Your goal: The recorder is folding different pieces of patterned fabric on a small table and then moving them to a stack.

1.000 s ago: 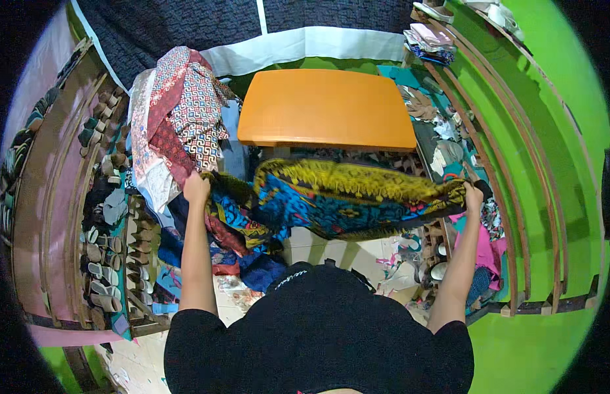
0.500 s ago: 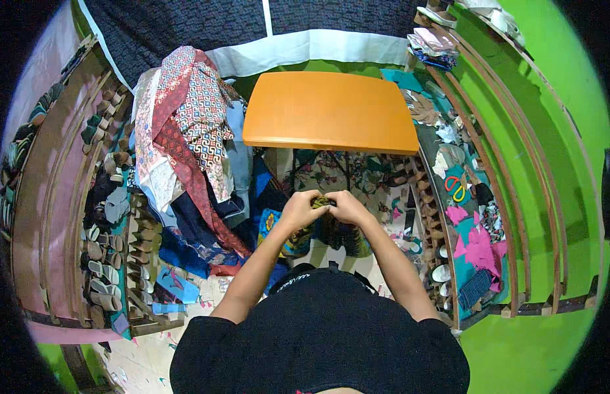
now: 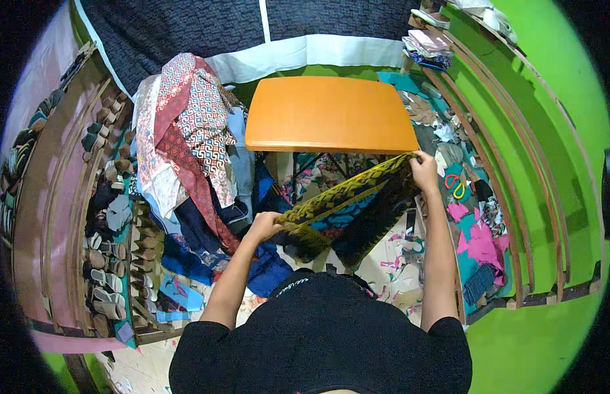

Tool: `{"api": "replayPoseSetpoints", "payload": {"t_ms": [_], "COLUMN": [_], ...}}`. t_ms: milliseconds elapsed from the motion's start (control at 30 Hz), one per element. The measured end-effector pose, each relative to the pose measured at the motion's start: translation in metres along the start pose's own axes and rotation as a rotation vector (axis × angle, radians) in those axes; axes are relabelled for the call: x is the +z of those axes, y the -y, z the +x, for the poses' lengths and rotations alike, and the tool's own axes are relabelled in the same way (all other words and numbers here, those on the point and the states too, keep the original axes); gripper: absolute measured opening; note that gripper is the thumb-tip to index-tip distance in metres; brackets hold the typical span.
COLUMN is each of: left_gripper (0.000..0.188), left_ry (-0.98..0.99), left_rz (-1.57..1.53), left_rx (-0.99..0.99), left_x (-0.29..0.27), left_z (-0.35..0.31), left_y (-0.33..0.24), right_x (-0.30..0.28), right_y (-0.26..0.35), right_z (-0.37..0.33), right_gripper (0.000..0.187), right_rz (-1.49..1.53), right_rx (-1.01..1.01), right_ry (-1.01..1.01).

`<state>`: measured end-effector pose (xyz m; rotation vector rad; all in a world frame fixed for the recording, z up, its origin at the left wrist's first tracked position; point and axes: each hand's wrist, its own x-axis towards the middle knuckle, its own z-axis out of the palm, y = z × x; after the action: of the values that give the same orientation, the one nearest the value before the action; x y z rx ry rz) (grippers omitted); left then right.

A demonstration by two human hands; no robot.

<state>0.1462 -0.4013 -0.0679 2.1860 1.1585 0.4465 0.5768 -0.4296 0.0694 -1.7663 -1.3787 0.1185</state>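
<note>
A patterned cloth (image 3: 344, 200) in black, yellow and blue hangs stretched between my two hands. My left hand (image 3: 266, 225) grips one upper corner at the lower left. My right hand (image 3: 424, 171) pinches the other end higher up, close to the right front corner of the orange table (image 3: 331, 115). The cloth's upper edge slants up to the right, and its lower part drapes in folds above the floor.
Left of the table is a tall heap of fabrics (image 3: 193, 125). Shoe racks (image 3: 104, 256) line the left side. On the right shelf lie red-and-yellow scissors (image 3: 456, 187), pink scraps (image 3: 479, 243) and folded cloths (image 3: 431, 47). Scraps litter the floor (image 3: 393, 262).
My hands were together in front of me on the bunched cloth. They have spread apart, left hand down and left, right hand up and right, pulling the cloth open.
</note>
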Motion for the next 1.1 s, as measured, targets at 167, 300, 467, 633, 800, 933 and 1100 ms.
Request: {"api": "replayPoseSetpoints", "payload": {"t_ms": [167,300,467,633,800,933,1100], "left_gripper": [0.019,0.023,0.029,0.02,0.024,0.021,0.02], "left_ry": [-0.109,-0.157,-0.221,-0.31,-0.202,-0.164,-0.107], "left_rz": [-0.168,-0.241,-0.47,-0.954,-1.654,-1.795,-1.597], "left_rx": [0.056,0.112,-0.112,-0.491,-0.965,-0.942,-0.797], "left_x": [-0.019,-0.019,0.004,0.049,0.103,0.105,0.068], "left_z": [0.013,0.015,0.006,-0.015,-0.026,-0.029,-0.016], "left_y": [0.0,-0.005,-0.006,-0.037,-0.01,-0.007,-0.038], "right_x": [-0.022,-0.018,0.007,0.043,0.057,0.044,0.018], "right_y": [0.0,-0.011,-0.023,-0.002,-0.03,-0.038,-0.035], "right_z": [0.011,0.009,-0.003,-0.04,-0.065,-0.07,-0.07], "right_gripper": [0.023,0.025,0.029,0.038,0.024,0.032,0.024], "right_rz": [-0.105,-0.088,-0.046,-0.135,-0.2,-0.37,-0.645], "right_rx": [0.007,0.061,0.109,0.14,-0.008,0.07,0.201], "right_ry": [-0.16,-0.257,-0.232,0.02,0.087,0.165,0.136]}}
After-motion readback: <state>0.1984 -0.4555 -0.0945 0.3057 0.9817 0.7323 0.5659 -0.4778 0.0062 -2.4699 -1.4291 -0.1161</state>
